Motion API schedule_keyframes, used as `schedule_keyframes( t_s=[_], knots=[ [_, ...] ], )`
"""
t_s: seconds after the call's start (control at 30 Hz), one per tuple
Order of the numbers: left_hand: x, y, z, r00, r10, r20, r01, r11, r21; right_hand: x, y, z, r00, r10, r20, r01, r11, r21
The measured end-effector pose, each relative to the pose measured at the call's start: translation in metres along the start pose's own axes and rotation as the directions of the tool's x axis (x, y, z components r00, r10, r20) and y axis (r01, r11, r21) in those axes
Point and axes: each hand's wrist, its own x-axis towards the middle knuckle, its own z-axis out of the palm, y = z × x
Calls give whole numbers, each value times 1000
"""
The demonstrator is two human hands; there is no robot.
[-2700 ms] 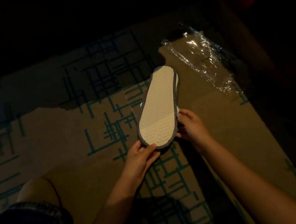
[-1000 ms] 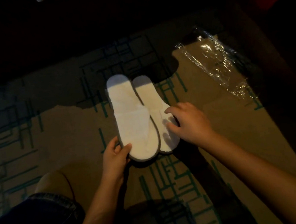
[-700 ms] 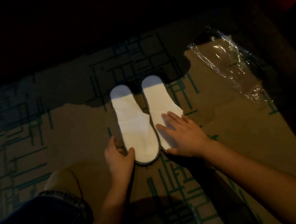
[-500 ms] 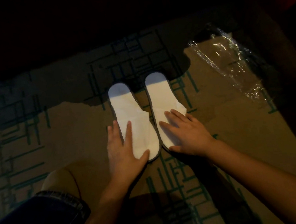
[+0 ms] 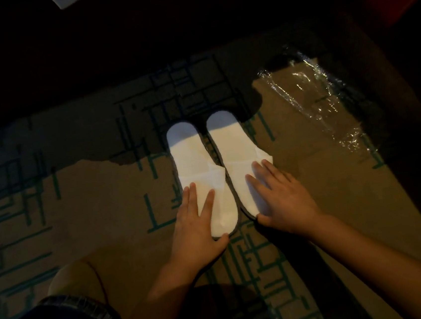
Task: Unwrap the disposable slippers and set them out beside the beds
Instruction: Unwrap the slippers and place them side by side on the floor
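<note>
as both slippers (image 5: 220, 163) lay side by side on carpet (image 5: 100, 212)
left hand (image 5: 198, 228) and right hand (image 5: 283, 198) pressed flat, fingers spread.

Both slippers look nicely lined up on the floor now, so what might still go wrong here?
1. The crumpled clear plastic wrapper lies loose on the patterned carpet right of the pair; left there, someone may slip on it.
2. Both hands rest flat, the left hand on the left white slipper, the right hand on the right white slipper; lifting off carelessly might nudge them askew.
</note>
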Motion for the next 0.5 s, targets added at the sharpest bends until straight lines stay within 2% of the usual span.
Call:
schedule_keyframes(
  t_s=[0.23, 0.37, 0.43, 0.5],
  knots=[
    [13, 10, 0, 999, 33, -6, -33, 999, 30, 1, 12, -1, 997, 72, -8, -71, 995, 64],
    [31, 14, -4, 998, 56, -14, -56, 998, 35, 14, 20, -5, 991, 99, -92, -90, 991, 95],
    [41, 15, -8, 996, 86, -16, -85, 995, 42, 17, 27, -6, 991, 77, -106, -64, 990, 123],
    [46, 16, -11, 994, 112, -10, -111, 992, 53, 14, 35, -3, 997, -21, -78, 28, 995, 96]
  ],
)
